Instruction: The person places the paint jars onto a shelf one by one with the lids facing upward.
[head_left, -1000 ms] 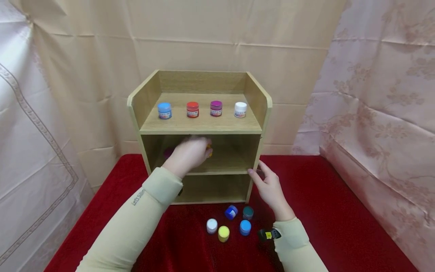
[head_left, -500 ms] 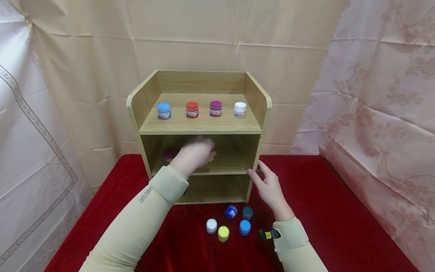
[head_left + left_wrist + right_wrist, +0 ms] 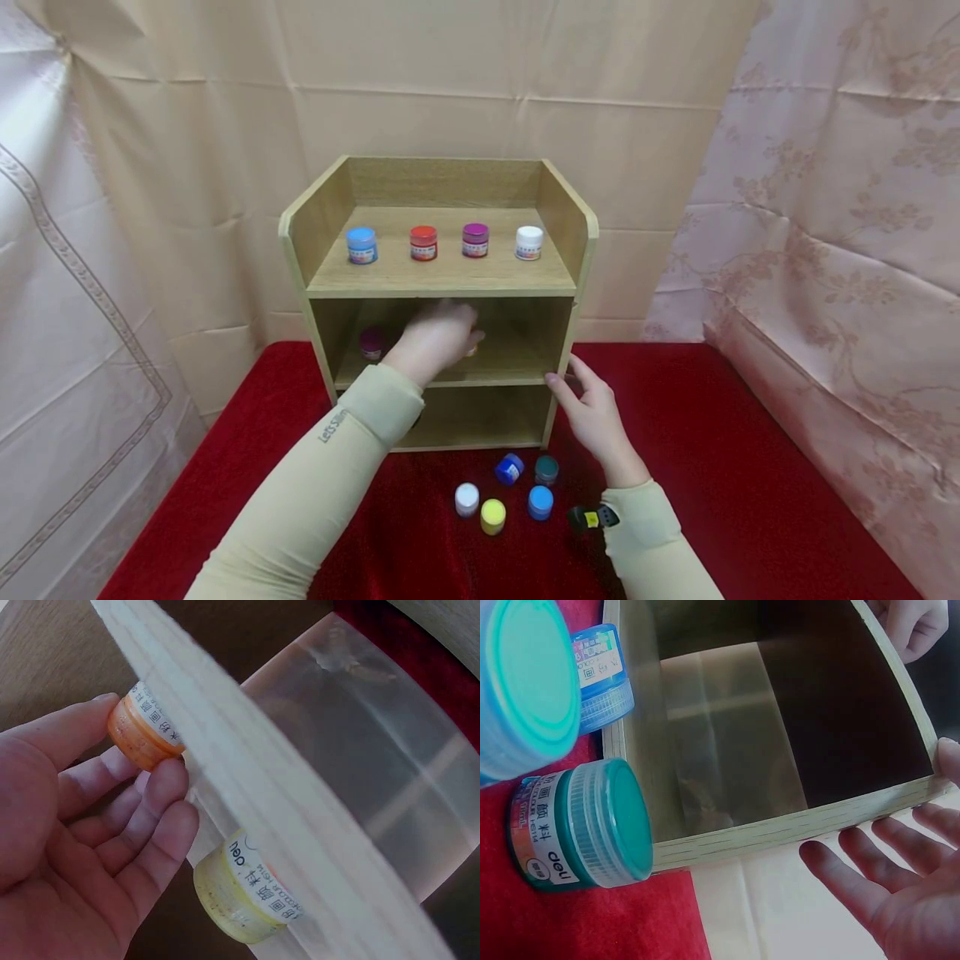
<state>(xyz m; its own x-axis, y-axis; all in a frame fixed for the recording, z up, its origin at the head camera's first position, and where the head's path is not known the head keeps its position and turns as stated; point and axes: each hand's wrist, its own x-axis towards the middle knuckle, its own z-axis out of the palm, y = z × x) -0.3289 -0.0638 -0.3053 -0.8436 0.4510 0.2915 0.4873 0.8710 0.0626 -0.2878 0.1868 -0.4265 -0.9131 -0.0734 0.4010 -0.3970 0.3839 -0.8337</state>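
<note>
- Round orange plastic paint jar with a white label (image 3: 142, 733): at the middle shelf (image 3: 517, 358) of the pale wooden shelf unit (image 3: 450, 179). Base hidden behind the front board edge in the left wrist view, so I can't tell if it's fully seated.
- My left hand (image 3: 438, 335): thumb and fingers clamped on the orange lid, one on each side. I read the step as setting it down. I'd feel for flat contact before easing off, then part the fingers evenly so the jar doesn't twist or tip.
- Round pale-yellow plastic paint jar (image 3: 236, 900): near the orange one, below my fingertips in the left wrist view. Main snag risk, I think; I'd back out straight toward me, knuckles clear.
- Round purple plastic jar (image 3: 371, 344): left end of same shelf, near my wrist. I'd mind the cuff.
- My right hand (image 3: 592, 417): fingers apart along the outside of the right side panel (image 3: 572, 333), thumb resting on the front edge. Good brace; light pressure is enough, I'd say.
- Top board (image 3: 442, 279): four spaced jars in a row. Handy spacing reference.
- Red-cloth-covered table (image 3: 765, 467): five more jars in front; dark blue jar (image 3: 509, 469) looks tipped over. I'd stand it up before gripping.
</note>
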